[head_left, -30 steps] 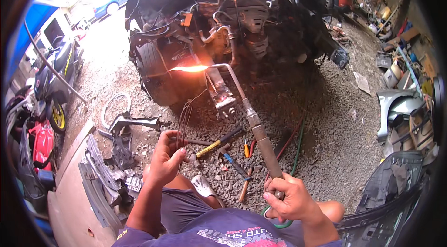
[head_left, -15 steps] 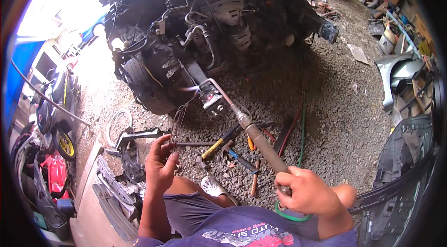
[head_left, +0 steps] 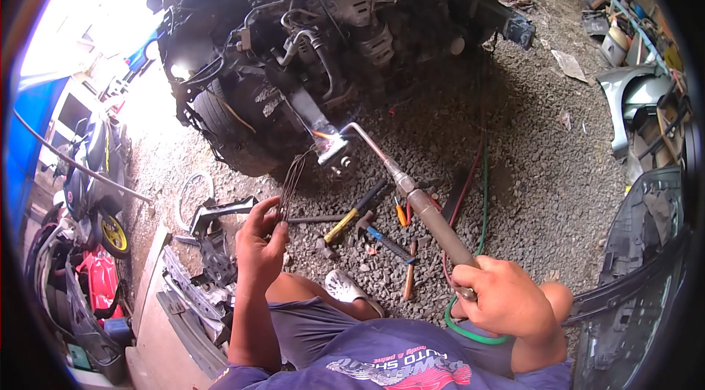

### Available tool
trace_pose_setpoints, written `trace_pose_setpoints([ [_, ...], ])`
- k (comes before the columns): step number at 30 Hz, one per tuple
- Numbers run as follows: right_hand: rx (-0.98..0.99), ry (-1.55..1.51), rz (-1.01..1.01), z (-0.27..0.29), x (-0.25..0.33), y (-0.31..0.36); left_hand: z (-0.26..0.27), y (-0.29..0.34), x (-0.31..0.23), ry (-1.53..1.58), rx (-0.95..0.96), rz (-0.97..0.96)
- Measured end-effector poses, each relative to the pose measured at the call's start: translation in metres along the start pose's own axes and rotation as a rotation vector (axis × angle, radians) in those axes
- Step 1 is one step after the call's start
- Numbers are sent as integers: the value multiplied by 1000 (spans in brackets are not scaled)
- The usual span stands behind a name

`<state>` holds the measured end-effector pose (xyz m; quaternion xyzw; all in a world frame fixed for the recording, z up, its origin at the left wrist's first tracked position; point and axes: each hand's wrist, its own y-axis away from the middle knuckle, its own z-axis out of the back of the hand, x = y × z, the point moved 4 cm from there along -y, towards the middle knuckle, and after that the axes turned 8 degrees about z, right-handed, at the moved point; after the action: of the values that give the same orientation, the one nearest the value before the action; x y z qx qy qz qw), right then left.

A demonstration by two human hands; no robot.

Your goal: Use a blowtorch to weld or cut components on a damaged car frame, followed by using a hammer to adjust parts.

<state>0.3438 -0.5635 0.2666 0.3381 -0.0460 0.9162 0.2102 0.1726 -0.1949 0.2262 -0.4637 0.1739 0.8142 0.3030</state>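
Observation:
My right hand (head_left: 507, 294) is wrapped around the handle of a gas torch (head_left: 437, 225), which points up and away to the left. Its bent copper tip is just right of the end of a metal frame rail (head_left: 307, 112) on a stripped car front. A small bluish flame and an orange glow show at the metal bracket (head_left: 334, 150) there. Between the thumb and fingers of my left hand (head_left: 258, 250) is a looped bundle of thin wire (head_left: 292, 181). The wire's upper end reaches close to the bracket; whether it touches I cannot tell.
On the gravel lie a yellow-handled hammer (head_left: 352, 214), a blue-handled hammer (head_left: 385, 243) and an orange screwdriver (head_left: 400, 212). Green and red hoses (head_left: 484, 192) run over the ground. Car panels (head_left: 624, 96) line the right; a motorcycle (head_left: 95, 177) and body parts stand left.
The torch tip has moved from across the bracket to its right side. An orange glow now shows at the metal. My left hand has shifted slightly rightward in view, still with the wire.

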Motion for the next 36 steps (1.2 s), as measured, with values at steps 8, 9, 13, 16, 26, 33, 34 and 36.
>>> trace_pose_setpoints([
  [8,-17,-47,8,4,5,-1,-11,-12,7,47,0,32],
  [9,-16,-48,7,3,4,-1,-11,-12,9,36,-6,37],
  [13,1,-51,45,-4,0,-2,-12,-15,11,-10,-16,34],
  [16,-3,-64,64,-6,-1,-2,-13,-16,11,2,-15,57],
  [26,26,-54,33,-4,0,-4,-15,-18,10,30,-12,67],
  [33,38,-31,37,-8,-3,-3,-14,-18,8,40,-11,74],
  [34,40,-28,33,-8,-3,-2,-14,-18,9,65,-13,64],
  [36,44,-24,28,-8,-4,-2,-14,-18,6,65,-17,61],
])
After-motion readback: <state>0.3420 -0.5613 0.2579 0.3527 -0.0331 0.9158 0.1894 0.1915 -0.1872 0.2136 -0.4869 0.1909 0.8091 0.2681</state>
